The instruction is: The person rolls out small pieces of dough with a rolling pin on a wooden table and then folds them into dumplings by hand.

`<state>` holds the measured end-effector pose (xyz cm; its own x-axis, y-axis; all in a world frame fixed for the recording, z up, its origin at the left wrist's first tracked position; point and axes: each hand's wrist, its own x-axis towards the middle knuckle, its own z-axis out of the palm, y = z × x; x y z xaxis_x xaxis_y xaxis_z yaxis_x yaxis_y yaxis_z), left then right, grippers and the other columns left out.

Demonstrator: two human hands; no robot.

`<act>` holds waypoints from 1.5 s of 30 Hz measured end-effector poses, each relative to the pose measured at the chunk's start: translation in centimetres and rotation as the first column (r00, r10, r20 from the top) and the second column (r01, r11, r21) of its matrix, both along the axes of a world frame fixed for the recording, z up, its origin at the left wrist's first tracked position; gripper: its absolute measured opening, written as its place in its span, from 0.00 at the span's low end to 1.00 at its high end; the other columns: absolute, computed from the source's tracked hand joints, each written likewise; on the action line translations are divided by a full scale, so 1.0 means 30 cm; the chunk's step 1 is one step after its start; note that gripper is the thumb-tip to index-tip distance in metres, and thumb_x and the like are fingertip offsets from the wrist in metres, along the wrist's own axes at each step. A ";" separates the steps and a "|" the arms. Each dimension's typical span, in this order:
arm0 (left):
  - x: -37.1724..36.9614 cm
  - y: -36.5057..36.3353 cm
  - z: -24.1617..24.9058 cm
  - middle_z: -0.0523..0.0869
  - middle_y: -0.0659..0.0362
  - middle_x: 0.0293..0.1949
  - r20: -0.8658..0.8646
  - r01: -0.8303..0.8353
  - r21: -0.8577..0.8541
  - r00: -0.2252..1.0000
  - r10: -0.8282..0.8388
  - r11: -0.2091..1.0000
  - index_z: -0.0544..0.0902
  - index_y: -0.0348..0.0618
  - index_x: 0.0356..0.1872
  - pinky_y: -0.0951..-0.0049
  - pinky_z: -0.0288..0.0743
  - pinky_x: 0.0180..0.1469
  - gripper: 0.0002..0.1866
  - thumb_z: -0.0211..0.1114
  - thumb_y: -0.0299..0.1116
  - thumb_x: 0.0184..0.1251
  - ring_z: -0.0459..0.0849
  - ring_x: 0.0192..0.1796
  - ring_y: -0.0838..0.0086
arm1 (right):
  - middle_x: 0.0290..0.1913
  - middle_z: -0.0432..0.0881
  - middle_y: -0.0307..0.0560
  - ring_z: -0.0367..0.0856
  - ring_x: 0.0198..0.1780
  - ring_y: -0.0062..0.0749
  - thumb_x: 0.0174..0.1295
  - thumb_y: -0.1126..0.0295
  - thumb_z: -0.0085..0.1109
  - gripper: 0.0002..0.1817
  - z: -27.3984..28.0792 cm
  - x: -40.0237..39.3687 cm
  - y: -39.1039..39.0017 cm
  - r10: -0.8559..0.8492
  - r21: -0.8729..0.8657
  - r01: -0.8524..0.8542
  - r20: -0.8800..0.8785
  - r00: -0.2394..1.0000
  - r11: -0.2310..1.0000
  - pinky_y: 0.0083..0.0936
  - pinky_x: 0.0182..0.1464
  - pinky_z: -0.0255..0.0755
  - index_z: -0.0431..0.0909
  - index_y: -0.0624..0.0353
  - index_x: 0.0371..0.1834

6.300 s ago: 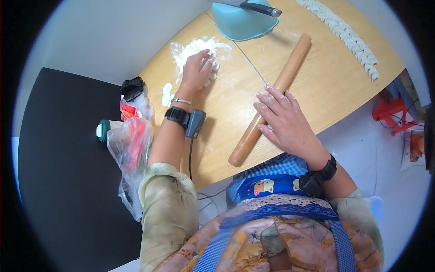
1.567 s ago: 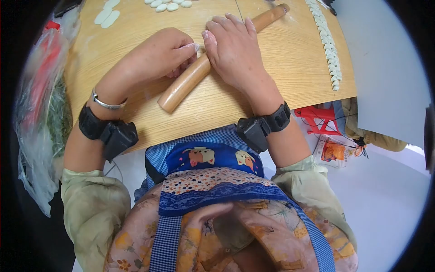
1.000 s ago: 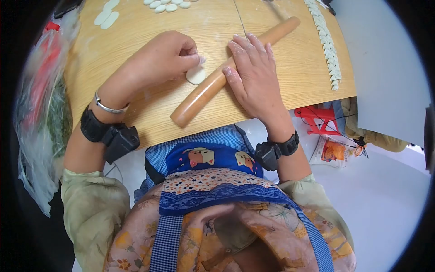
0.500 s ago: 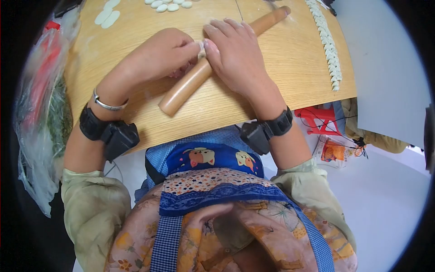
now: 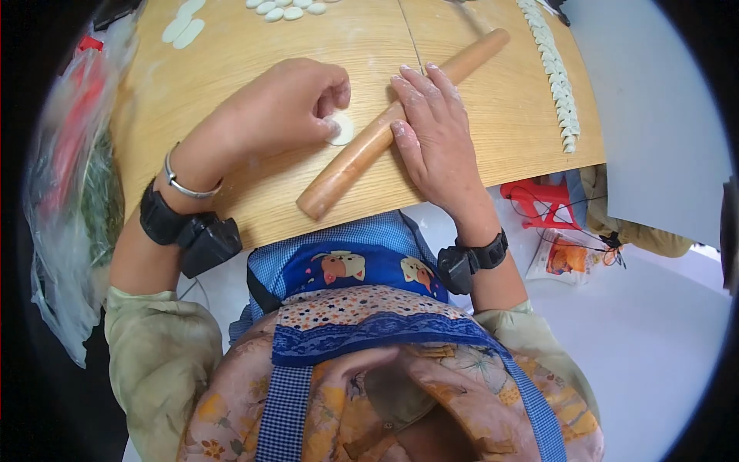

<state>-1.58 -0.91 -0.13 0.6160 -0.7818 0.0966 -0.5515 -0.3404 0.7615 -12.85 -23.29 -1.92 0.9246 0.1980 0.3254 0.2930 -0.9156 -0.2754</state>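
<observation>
A small round dough wrapper [image 5: 342, 129] lies on the wooden table just left of a rolling pin [image 5: 350, 165]. My left hand [image 5: 296, 100] has its fingers curled, and its thumb tip is on the wrapper's left edge. The undersides of those fingers are hidden. Flour whitens the fingers of my right hand [image 5: 435, 127], which lies stretched out, palm down, over the middle of the pin. The pin slants from the near table edge up to the right.
Flattened dough ovals [image 5: 183, 31] lie at the far left, and several small dough pieces [image 5: 285, 9] at the top. A long row of pale, folded dough pieces [image 5: 558, 73] runs along the right side. Plastic bags [image 5: 73, 177] hang at the left; a red stool [image 5: 543, 204] stands below right.
The rolling pin and my right hand have shifted right and nearer to me, off the wrapper, which now shows. My left hand has moved slightly right, its fingers lifted from the thumb.
</observation>
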 end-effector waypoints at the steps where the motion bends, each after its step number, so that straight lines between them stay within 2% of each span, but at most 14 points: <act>1: -0.004 0.000 0.001 0.81 0.59 0.23 0.043 0.013 0.007 0.999 -0.013 1.000 0.81 0.34 0.33 0.72 0.76 0.34 0.05 0.68 0.24 0.60 0.81 0.29 0.76 | 0.75 0.71 0.52 0.58 0.81 0.54 0.76 0.58 0.50 0.26 -0.001 0.001 0.000 0.000 0.001 0.000 -0.001 1.000 1.000 0.58 0.82 0.48 0.74 0.58 0.71; 4: 0.004 0.002 0.022 0.80 0.62 0.24 -0.020 0.041 0.147 0.999 -0.038 0.988 0.81 0.34 0.33 0.72 0.75 0.34 0.05 0.67 0.25 0.61 0.80 0.30 0.80 | 0.75 0.71 0.51 0.58 0.81 0.54 0.76 0.57 0.50 0.26 -0.003 0.005 0.001 -0.004 -0.024 0.005 0.008 1.000 1.000 0.59 0.82 0.47 0.74 0.58 0.72; 8: 0.021 0.006 0.008 0.80 0.64 0.24 -0.121 -0.044 0.094 0.991 0.056 0.995 0.81 0.34 0.32 0.73 0.74 0.32 0.06 0.68 0.27 0.63 0.79 0.29 0.81 | 0.74 0.73 0.51 0.59 0.81 0.52 0.76 0.56 0.50 0.25 0.005 0.007 0.008 -0.007 -0.071 0.008 0.009 1.000 0.997 0.62 0.82 0.45 0.75 0.58 0.70; 10: 0.029 0.006 0.033 0.80 0.64 0.23 -0.327 -0.061 0.163 0.938 0.112 0.985 0.81 0.34 0.32 0.75 0.72 0.28 0.07 0.67 0.28 0.65 0.78 0.26 0.82 | 0.73 0.74 0.51 0.60 0.81 0.51 0.76 0.56 0.50 0.25 0.012 0.017 0.021 -0.003 -0.076 0.004 0.003 1.000 0.997 0.63 0.81 0.44 0.76 0.58 0.69; 15: 0.037 0.013 0.023 0.80 0.63 0.21 -0.363 -0.062 0.167 0.924 0.120 0.984 0.81 0.34 0.32 0.78 0.72 0.25 0.12 0.63 0.33 0.72 0.77 0.23 0.82 | 0.67 0.80 0.51 0.69 0.75 0.54 0.75 0.57 0.51 0.21 -0.001 0.105 0.069 0.049 -0.082 -0.040 0.106 0.993 0.996 0.67 0.79 0.48 0.80 0.60 0.60; 21: 0.050 0.021 0.014 0.80 0.64 0.21 -0.440 -0.092 0.119 0.888 0.135 0.989 0.82 0.34 0.32 0.78 0.74 0.26 0.19 0.57 0.40 0.81 0.78 0.23 0.82 | 0.64 0.82 0.53 0.72 0.73 0.54 0.76 0.56 0.51 0.20 -0.020 0.231 0.126 0.064 -0.094 -0.051 0.147 0.987 0.994 0.66 0.78 0.51 0.82 0.60 0.54; 26: 0.044 0.019 0.002 0.80 0.61 0.20 -0.497 -0.118 0.104 0.854 0.155 0.987 0.82 0.33 0.32 0.76 0.75 0.28 0.17 0.62 0.38 0.77 0.79 0.24 0.79 | 0.66 0.80 0.52 0.69 0.75 0.54 0.76 0.56 0.51 0.21 -0.007 0.174 0.103 0.025 -0.093 -0.015 0.100 0.995 0.996 0.64 0.79 0.50 0.80 0.60 0.59; 28: 0.033 0.016 -0.001 0.81 0.58 0.21 -0.027 -0.042 0.117 0.999 0.045 0.992 0.81 0.32 0.31 0.71 0.75 0.29 0.12 0.68 0.32 0.69 0.80 0.25 0.76 | 0.68 0.79 0.52 0.67 0.77 0.55 0.76 0.56 0.51 0.22 -0.002 0.114 0.072 0.015 -0.081 -0.007 0.090 0.996 0.997 0.64 0.79 0.50 0.79 0.60 0.62; 32: 0.027 0.004 0.004 0.81 0.55 0.22 0.049 -0.049 0.190 0.998 0.041 0.981 0.81 0.32 0.30 0.67 0.75 0.31 0.08 0.70 0.27 0.61 0.81 0.26 0.74 | 0.75 0.72 0.52 0.60 0.81 0.55 0.76 0.56 0.50 0.26 0.002 0.005 0.021 -0.025 -0.074 0.026 0.018 1.000 0.997 0.63 0.81 0.46 0.74 0.59 0.70; 35: 0.020 0.002 -0.019 0.81 0.57 0.23 0.117 -0.057 0.084 0.992 0.047 0.995 0.81 0.33 0.30 0.68 0.74 0.32 0.06 0.69 0.26 0.61 0.81 0.27 0.73 | 0.77 0.69 0.53 0.57 0.82 0.55 0.76 0.56 0.50 0.27 -0.002 -0.019 0.011 -0.039 -0.062 0.039 0.002 0.999 0.997 0.62 0.81 0.44 0.72 0.58 0.72; 37: 0.007 -0.005 -0.017 0.81 0.57 0.22 0.055 -0.055 -0.007 0.997 0.055 0.998 0.82 0.33 0.32 0.68 0.75 0.32 0.04 0.67 0.24 0.60 0.82 0.28 0.73 | 0.78 0.68 0.53 0.56 0.83 0.55 0.76 0.56 0.50 0.27 -0.002 -0.021 0.009 -0.046 -0.057 0.046 -0.004 0.999 0.997 0.62 0.82 0.44 0.72 0.58 0.73; 41: 0.001 0.000 -0.003 0.81 0.58 0.23 0.026 -0.044 0.033 0.999 0.043 0.999 0.81 0.32 0.35 0.71 0.76 0.33 0.05 0.66 0.23 0.60 0.82 0.28 0.76 | 0.77 0.69 0.53 0.57 0.82 0.56 0.76 0.56 0.49 0.27 -0.006 -0.005 0.019 -0.033 -0.045 0.033 0.007 0.999 0.998 0.62 0.81 0.44 0.73 0.59 0.72; 43: 0.019 -0.001 0.012 0.81 0.60 0.24 -0.202 -0.048 0.142 0.976 0.076 0.989 0.81 0.32 0.37 0.76 0.77 0.33 0.06 0.66 0.24 0.62 0.81 0.28 0.79 | 0.76 0.70 0.53 0.57 0.82 0.56 0.76 0.56 0.49 0.27 -0.006 0.006 0.024 -0.028 -0.047 0.028 0.006 1.000 0.999 0.63 0.81 0.45 0.73 0.60 0.71; 45: 0.031 0.004 0.024 0.81 0.61 0.25 -0.312 -0.046 0.158 0.945 0.094 0.986 0.81 0.33 0.37 0.78 0.77 0.32 0.06 0.66 0.26 0.65 0.82 0.28 0.81 | 0.75 0.72 0.53 0.58 0.81 0.54 0.76 0.56 0.49 0.26 -0.002 0.019 0.035 -0.015 -0.061 0.017 0.028 0.999 0.998 0.64 0.80 0.45 0.75 0.61 0.69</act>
